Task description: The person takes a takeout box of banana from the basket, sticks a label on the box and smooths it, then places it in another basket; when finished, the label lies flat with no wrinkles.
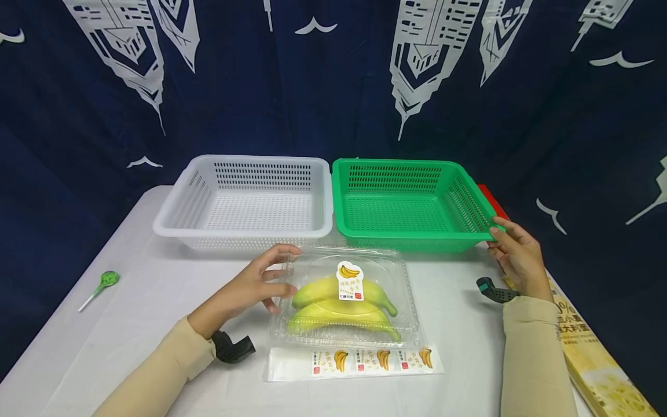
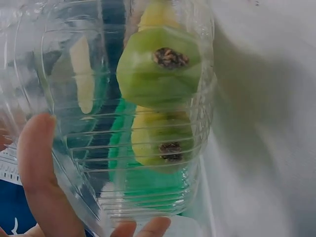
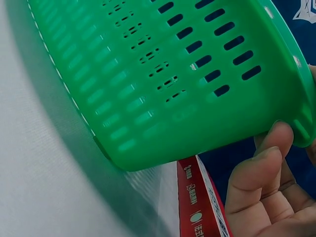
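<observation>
A clear plastic clamshell box [image 1: 318, 263] with bananas [image 1: 333, 289] inside lies in front of the baskets, a banana sticker [image 1: 350, 281] on its lid. My left hand [image 1: 266, 278] grips the left end of the box, thumb and fingers spread along that side. Through the ribbed plastic, the left wrist view shows two dark banana ends [image 2: 170, 58]. At the far right, my right hand [image 1: 516, 249] holds the front right corner of the green basket [image 1: 406, 240]. Its fingertips [image 3: 279, 133] are right at the underside of the rim in the right wrist view.
A white basket [image 1: 245, 234] stands left of the green one. Near the front lies a strip of banana stickers [image 1: 354, 362]. A green lollipop [image 1: 108, 279] lies far left. A yellow package [image 1: 599, 359] runs along the right edge; a red box [image 3: 200, 197] sits behind the green basket's corner.
</observation>
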A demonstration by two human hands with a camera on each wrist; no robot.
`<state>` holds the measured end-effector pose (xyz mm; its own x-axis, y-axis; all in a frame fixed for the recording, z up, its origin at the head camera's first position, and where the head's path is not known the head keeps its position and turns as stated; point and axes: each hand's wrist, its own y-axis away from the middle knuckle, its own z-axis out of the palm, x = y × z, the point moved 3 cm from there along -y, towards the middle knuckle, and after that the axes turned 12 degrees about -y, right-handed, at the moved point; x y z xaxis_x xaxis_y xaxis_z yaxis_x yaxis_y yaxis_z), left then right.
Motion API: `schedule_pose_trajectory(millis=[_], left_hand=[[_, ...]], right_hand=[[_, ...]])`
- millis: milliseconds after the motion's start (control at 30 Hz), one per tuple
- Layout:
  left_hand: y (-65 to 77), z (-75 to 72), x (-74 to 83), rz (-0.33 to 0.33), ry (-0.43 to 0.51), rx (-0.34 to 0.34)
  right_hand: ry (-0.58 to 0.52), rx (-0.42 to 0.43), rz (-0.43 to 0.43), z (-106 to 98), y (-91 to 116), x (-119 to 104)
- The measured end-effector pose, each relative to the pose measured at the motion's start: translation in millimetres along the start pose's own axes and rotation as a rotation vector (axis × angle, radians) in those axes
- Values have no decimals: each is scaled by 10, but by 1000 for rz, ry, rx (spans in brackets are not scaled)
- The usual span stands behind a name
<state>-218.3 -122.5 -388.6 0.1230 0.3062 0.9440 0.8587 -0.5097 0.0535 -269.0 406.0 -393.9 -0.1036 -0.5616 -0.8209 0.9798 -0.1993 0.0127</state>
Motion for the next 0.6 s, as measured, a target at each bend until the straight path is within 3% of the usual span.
schedule_pose_trajectory(millis=[600], left_hand=[[119, -160, 443, 63, -70, -6]], right_hand=[[-5, 14, 13, 9, 6, 9]])
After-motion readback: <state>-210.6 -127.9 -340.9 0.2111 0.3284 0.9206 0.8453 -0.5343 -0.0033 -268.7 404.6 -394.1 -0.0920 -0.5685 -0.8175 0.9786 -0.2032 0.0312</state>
